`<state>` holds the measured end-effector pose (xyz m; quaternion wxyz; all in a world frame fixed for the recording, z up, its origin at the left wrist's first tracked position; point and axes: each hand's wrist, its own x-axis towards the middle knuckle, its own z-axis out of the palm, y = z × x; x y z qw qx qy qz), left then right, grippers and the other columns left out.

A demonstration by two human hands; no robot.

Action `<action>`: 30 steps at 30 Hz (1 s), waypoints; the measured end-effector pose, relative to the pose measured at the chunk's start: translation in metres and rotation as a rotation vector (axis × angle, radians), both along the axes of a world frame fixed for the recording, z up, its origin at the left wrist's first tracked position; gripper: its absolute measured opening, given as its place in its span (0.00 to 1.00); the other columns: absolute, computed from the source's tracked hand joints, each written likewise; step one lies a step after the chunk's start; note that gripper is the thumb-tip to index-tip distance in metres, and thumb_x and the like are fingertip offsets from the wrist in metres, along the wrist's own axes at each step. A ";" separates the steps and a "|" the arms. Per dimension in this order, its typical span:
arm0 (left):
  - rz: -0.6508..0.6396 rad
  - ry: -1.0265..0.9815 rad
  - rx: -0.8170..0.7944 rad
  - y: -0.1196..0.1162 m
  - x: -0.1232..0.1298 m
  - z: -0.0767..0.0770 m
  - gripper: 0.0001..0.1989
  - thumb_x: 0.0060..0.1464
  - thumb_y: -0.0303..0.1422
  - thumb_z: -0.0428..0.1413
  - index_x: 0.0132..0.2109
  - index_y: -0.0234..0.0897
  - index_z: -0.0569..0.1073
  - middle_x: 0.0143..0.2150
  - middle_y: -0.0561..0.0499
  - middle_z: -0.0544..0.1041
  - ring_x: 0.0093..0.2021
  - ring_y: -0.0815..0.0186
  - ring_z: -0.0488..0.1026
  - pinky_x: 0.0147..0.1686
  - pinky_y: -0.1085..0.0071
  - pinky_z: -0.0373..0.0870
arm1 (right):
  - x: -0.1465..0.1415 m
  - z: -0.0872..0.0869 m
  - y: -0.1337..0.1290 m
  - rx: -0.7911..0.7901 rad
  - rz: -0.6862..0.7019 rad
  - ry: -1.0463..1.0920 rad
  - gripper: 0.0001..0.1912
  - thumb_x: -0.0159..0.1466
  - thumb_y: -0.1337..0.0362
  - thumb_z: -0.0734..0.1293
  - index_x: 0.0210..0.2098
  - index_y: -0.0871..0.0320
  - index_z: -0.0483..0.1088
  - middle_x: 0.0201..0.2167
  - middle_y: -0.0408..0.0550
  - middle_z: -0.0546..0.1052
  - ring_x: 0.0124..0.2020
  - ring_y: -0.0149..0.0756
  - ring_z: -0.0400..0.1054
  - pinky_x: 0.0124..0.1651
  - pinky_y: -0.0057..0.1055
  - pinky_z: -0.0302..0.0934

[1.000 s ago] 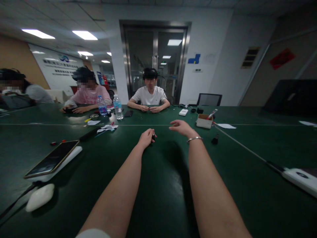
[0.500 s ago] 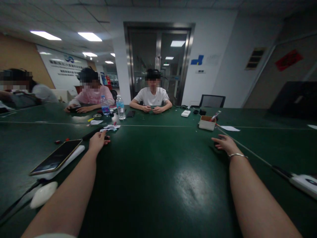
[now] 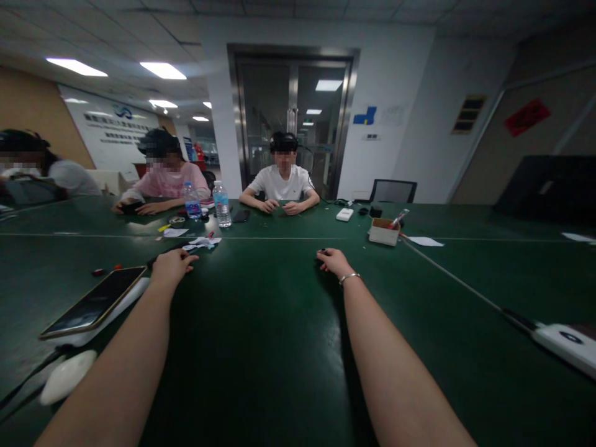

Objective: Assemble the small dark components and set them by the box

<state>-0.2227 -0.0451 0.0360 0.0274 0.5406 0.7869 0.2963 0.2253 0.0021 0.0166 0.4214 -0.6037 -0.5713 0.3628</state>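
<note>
"While the right hand [image 3: 333,263] is out over the worktop [image 3: 256,323], what's in its grip?"

"A small dark object [image 3: 322,251], pinched between the fingertips; the open box [image 3: 383,234] sits beyond that hand, to its right."

"And the left hand [image 3: 170,268]?"

"Curled loosely, near the crumpled papers [image 3: 203,243], with the phone [image 3: 97,299] on its left. I can't tell whether it holds anything."

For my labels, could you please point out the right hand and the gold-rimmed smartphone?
Right hand [image 3: 334,262]: head view, back of the hand.
Gold-rimmed smartphone [image 3: 95,301]: head view, middle of screen.
</note>
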 end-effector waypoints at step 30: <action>-0.864 0.023 0.180 0.016 0.249 0.023 0.14 0.52 0.31 0.54 0.47 0.42 0.74 0.44 0.48 0.74 0.40 0.65 0.71 0.43 0.70 0.66 | -0.058 -0.007 -0.018 0.161 0.232 0.051 0.12 0.56 0.69 0.69 0.40 0.60 0.70 0.33 0.45 0.76 0.14 0.19 0.65 0.12 0.14 0.53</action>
